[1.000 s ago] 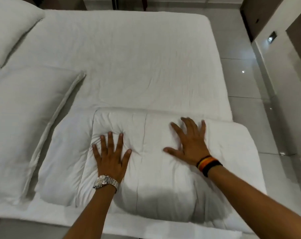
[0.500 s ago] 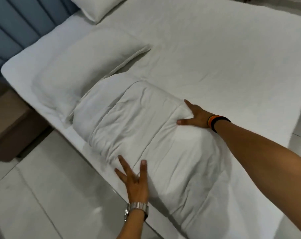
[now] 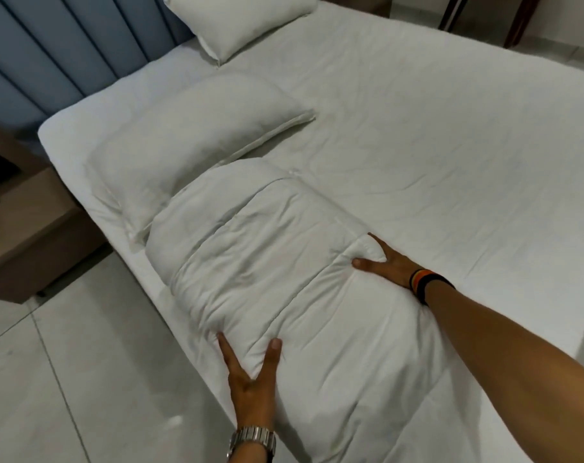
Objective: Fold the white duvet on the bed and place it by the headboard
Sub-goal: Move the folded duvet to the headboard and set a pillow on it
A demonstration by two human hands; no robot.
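- Lying folded on bed (image 3: 451,145) — white duvet (image 3: 283,262), touching pillow (image 3: 190,145).
- Left hand (image 3: 250,385): thumb, forefinger spread, pressing duvet's near edge.
- Right hand (image 3: 390,267): spread, pressing duvet's far edge.

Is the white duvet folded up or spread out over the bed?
Folded. The duvet is a compact, layered bundle beside the pillow, bare sheet showing around it.

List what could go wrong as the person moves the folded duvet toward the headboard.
1. The duvet lies along the edge of the bed, beside the left hand; it may slide onto the floor.
2. A pillow lies between it and the headboard; a push could shove it askew.
3. The left hand and right hand press only its sides, so loose folds might open.
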